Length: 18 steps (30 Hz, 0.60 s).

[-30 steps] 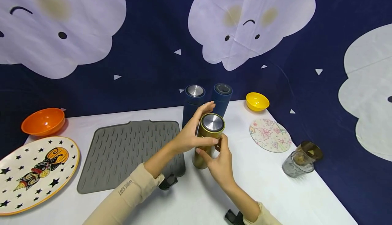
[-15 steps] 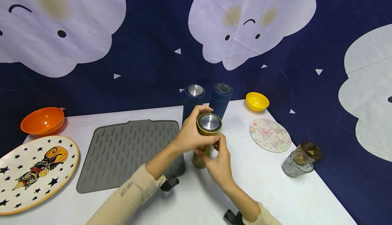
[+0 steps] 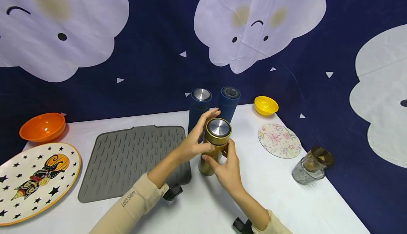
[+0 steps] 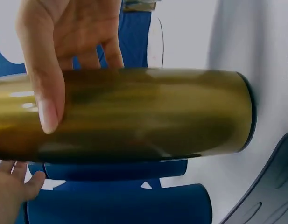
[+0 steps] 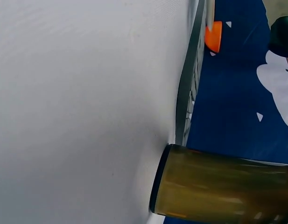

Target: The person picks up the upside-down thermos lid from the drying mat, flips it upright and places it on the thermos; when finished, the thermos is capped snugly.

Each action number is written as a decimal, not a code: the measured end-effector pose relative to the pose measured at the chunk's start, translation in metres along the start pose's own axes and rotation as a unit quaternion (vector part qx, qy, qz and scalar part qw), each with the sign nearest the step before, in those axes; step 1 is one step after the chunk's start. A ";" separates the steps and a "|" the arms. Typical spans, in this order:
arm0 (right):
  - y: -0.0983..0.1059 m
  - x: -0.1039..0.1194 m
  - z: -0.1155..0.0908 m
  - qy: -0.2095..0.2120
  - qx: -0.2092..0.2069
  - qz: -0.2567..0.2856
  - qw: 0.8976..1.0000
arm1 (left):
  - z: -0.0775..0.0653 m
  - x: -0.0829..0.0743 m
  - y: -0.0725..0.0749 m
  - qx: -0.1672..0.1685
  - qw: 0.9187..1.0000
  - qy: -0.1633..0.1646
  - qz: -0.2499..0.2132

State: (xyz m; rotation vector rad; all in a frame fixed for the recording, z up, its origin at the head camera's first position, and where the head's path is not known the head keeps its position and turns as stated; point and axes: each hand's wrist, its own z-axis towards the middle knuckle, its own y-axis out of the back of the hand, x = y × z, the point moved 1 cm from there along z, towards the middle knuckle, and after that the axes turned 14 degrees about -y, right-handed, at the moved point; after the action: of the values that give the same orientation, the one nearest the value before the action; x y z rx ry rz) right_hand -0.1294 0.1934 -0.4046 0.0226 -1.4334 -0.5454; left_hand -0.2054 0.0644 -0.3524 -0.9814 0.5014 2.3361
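A gold thermos (image 3: 216, 151) with a silver-topped lid (image 3: 219, 127) stands upright on the white table. My right hand (image 3: 228, 172) grips its body, thumb across the near side and fingers behind. Around the lid, my left hand (image 3: 192, 145) is spread loosely, with its fingers extended past the far left side and its thumb by the neck. In the left wrist view, the thermos (image 4: 148, 116) lies across the picture under the right thumb (image 4: 48, 107). Just behind stand two blue thermoses, one silver-topped (image 3: 201, 98) and one dark-topped (image 3: 229, 101).
A grey drying mat (image 3: 133, 159) lies left of the hands. Farther left are a patterned plate (image 3: 31, 205) and an orange bowl (image 3: 42, 128). To the right sit a yellow bowl (image 3: 266, 105), a floral round mat (image 3: 279, 141), a clear glass (image 3: 305, 174) and a brown glass (image 3: 322, 158).
My left hand closed in around the lid, then loosened again, its thumb drawing back to the left. The thermos top shifted slightly left and back. My right hand keeps its hold.
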 end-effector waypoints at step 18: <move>0.000 0.000 -0.001 -0.003 0.011 0.002 1.000 | 0.002 -0.001 0.002 -0.009 1.000 -0.007 -0.017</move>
State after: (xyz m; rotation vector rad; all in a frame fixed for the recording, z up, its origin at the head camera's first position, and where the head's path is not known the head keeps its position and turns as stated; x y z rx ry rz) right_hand -0.1286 0.1932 -0.4042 0.0358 -1.4454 -0.5276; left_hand -0.2073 0.0636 -0.3499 -0.9732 0.4551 2.3193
